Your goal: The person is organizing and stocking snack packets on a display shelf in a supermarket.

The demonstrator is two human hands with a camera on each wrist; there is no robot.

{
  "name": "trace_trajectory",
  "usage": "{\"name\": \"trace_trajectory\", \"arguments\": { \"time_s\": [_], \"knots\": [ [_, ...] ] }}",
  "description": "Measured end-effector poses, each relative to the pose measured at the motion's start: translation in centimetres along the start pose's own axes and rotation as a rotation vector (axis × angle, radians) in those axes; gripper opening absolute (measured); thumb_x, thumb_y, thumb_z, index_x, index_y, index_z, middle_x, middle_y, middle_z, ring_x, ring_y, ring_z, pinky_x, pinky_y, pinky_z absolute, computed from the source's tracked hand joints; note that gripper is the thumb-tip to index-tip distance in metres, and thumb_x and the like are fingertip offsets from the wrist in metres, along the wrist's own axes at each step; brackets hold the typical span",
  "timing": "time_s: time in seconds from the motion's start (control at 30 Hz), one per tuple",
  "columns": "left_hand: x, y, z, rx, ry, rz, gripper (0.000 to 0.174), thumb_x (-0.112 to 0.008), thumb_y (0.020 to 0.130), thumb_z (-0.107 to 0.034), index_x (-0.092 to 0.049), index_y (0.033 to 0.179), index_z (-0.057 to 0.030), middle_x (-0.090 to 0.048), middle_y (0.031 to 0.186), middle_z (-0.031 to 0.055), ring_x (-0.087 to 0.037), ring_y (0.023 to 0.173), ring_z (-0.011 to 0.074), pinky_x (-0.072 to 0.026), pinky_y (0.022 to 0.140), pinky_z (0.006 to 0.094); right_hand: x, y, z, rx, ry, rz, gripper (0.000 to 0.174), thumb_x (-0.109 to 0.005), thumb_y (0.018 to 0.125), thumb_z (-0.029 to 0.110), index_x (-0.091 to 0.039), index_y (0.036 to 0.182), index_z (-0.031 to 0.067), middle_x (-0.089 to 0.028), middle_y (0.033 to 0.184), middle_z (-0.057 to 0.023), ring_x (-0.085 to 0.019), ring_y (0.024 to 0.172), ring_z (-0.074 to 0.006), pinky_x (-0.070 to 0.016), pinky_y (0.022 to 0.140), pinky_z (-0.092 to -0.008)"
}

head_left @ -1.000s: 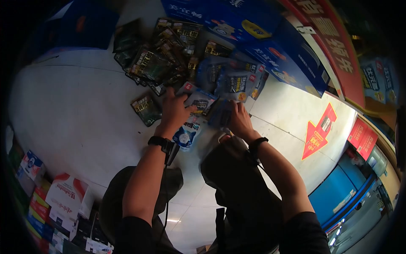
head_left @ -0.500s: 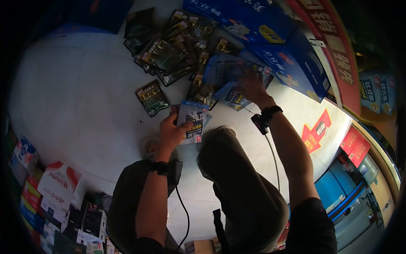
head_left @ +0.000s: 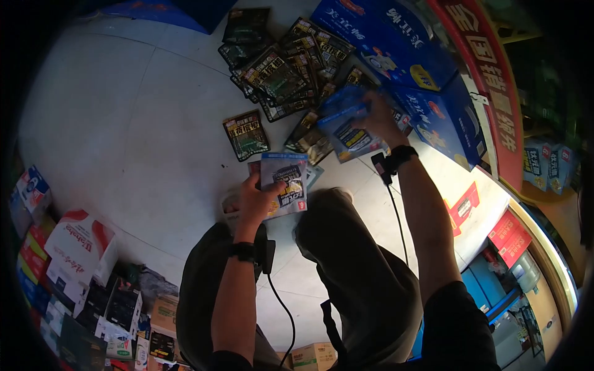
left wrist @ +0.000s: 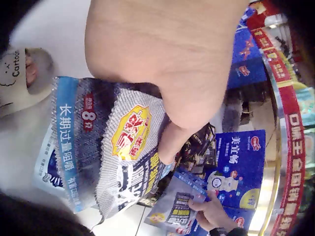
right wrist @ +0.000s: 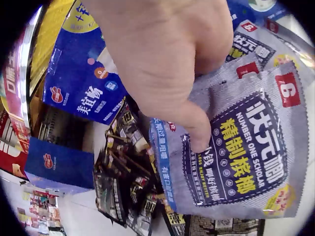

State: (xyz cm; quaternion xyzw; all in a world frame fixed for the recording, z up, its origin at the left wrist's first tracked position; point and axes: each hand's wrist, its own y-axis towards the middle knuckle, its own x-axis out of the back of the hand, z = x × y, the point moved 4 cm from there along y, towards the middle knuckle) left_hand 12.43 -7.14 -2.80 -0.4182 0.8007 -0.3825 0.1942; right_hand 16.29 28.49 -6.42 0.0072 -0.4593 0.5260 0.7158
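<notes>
In the head view the left hand (head_left: 257,201) grips silver-and-blue packets (head_left: 289,180) just above the floor, its thumb across the front one. The left wrist view has that thumb pressed on a packet (left wrist: 133,132) marked 8, with another packet behind it. To the right, the right hand (head_left: 382,120) pinches a similar packet (head_left: 352,137); the right wrist view has its thumb on the front of a packet (right wrist: 241,152) marked 6, the fingers hidden behind. More silver packets lie underneath. Dark packets (head_left: 275,74) are heaped beyond both hands.
One dark packet (head_left: 246,135) lies apart on the floor (head_left: 124,130). Blue cartons (head_left: 427,68) stand at the upper right beside a red shelf banner (head_left: 486,80). Stacked boxes (head_left: 77,253) are at the lower left. The person's knees are below the hands.
Since a second ago the left hand has gathered silver packets into its grip. The right hand has moved up and right to other silver packets and lifted one. The head view has shifted.
</notes>
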Motion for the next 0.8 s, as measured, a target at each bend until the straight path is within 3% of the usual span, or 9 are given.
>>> {"name": "trace_trajectory", "arguments": {
  "time_s": [0.13, 0.27, 0.33, 0.4, 0.53, 0.57, 0.63, 0.73, 0.8],
  "knots": [
    [0.3, -1.0, -1.0, -0.122, -0.043, -0.123, 0.031, -0.078, 0.080, -0.013, -0.065, 0.104, 0.0007, -0.071, 0.097, 0.0077, -0.066, 0.085, 0.0140, -0.0529, 0.079, 0.0291, -2.5, -2.4, -1.3, -0.083, 0.166, 0.114, 0.049, -0.090, 0.055, 0.013, -0.058, 0.091, 0.0039, -0.062, 0.082, -0.0108, -0.060, 0.078, -0.0260, -0.0492, 0.072, -0.0364],
    [0.7, -3.6, -2.7, -0.066, -0.202, -0.166, 0.030, -0.077, 0.080, -0.013, -0.065, 0.105, -0.0002, -0.071, 0.098, 0.0081, -0.066, 0.086, 0.0143, -0.0518, 0.080, 0.0292, 0.6, -8.0, 2.6, -0.188, -0.065, 0.205, 0.042, -0.090, 0.058, 0.014, -0.052, 0.073, 0.0026, -0.057, 0.069, -0.0102, -0.058, 0.067, -0.0212, -0.0484, 0.063, -0.0347],
    [1.8, -5.9, -4.7, -0.097, -0.089, -0.211, 0.029, -0.077, 0.081, -0.012, -0.065, 0.105, -0.0007, -0.071, 0.098, 0.0084, -0.066, 0.086, 0.0146, -0.0514, 0.079, 0.0289, 2.8, -11.4, 4.7, -0.301, 0.064, 0.215, 0.040, -0.089, 0.061, 0.011, -0.050, 0.069, 0.0042, -0.059, 0.070, -0.0070, -0.057, 0.067, -0.0161, -0.0480, 0.063, -0.0320],
    [2.7, -9.1, -7.4, -0.088, -0.068, -0.184, 0.031, -0.076, 0.081, -0.011, -0.063, 0.108, -0.0006, -0.070, 0.099, 0.0082, -0.065, 0.087, 0.0145, -0.0515, 0.079, 0.0291, 5.7, -15.1, 7.4, -0.324, 0.527, 0.151, 0.035, -0.087, 0.065, 0.006, -0.052, 0.070, 0.0060, -0.061, 0.073, -0.0025, -0.057, 0.069, -0.0116, -0.0478, 0.063, -0.0289],
    [2.6, -16.2, -15.0, -0.279, -0.059, -0.075, 0.041, -0.074, 0.084, -0.009, -0.054, 0.119, -0.0010, -0.067, 0.105, 0.0081, -0.063, 0.093, 0.0145, -0.0513, 0.081, 0.0296, 12.5, -24.0, 13.7, -0.350, 0.820, 0.146, 0.018, -0.077, 0.074, -0.002, -0.062, 0.084, 0.0027, -0.068, 0.088, -0.0048, -0.062, 0.082, -0.0117, -0.0501, 0.076, -0.0266],
    [1.8, -19.2, -18.4, -0.185, -0.123, 0.001, 0.044, -0.071, 0.086, -0.008, -0.048, 0.123, -0.0019, -0.064, 0.109, 0.0085, -0.062, 0.098, 0.0148, -0.0505, 0.085, 0.0306, 14.1, -26.2, 16.7, -0.343, 1.002, 0.135, 0.022, -0.076, 0.075, -0.002, -0.063, 0.093, 0.0007, -0.068, 0.091, -0.0056, -0.063, 0.083, -0.0133, -0.0504, 0.078, -0.0282],
    [0.4, -24.0, -23.6, -0.264, -0.238, 0.171, 0.041, -0.066, 0.090, -0.005, -0.048, 0.127, -0.0027, -0.062, 0.115, 0.0084, -0.060, 0.100, 0.0136, -0.0493, 0.089, 0.0298, 17.0, -30.4, 22.1, -0.314, 1.249, 0.180, 0.036, -0.074, 0.078, -0.003, -0.062, 0.112, -0.0041, -0.069, 0.102, -0.0074, -0.065, 0.091, -0.0173, -0.0504, 0.087, -0.0327],
    [-0.9, -29.8, -28.9, -0.182, -0.359, 0.299, 0.045, -0.062, 0.094, -0.007, -0.045, 0.135, -0.0039, -0.061, 0.120, 0.0070, -0.058, 0.106, 0.0125, -0.0472, 0.093, 0.0293, 19.7, -35.4, 28.4, -0.384, 1.560, 0.159, 0.037, -0.072, 0.080, -0.003, -0.061, 0.116, -0.0023, -0.068, 0.113, -0.0098, -0.064, 0.103, -0.0192, -0.0472, 0.096, -0.0329],
    [-1.8, -31.3, -31.6, -0.125, -0.478, 0.349, 0.048, -0.060, 0.095, -0.008, -0.043, 0.140, -0.0048, -0.060, 0.122, 0.0061, -0.056, 0.109, 0.0120, -0.0458, 0.095, 0.0290, 23.0, -37.6, 33.5, -0.292, 1.506, -0.017, 0.051, -0.070, 0.084, 0.001, -0.052, 0.132, -0.0016, -0.064, 0.122, -0.0087, -0.062, 0.111, -0.0206, -0.0455, 0.102, -0.0346]
  ]
}}
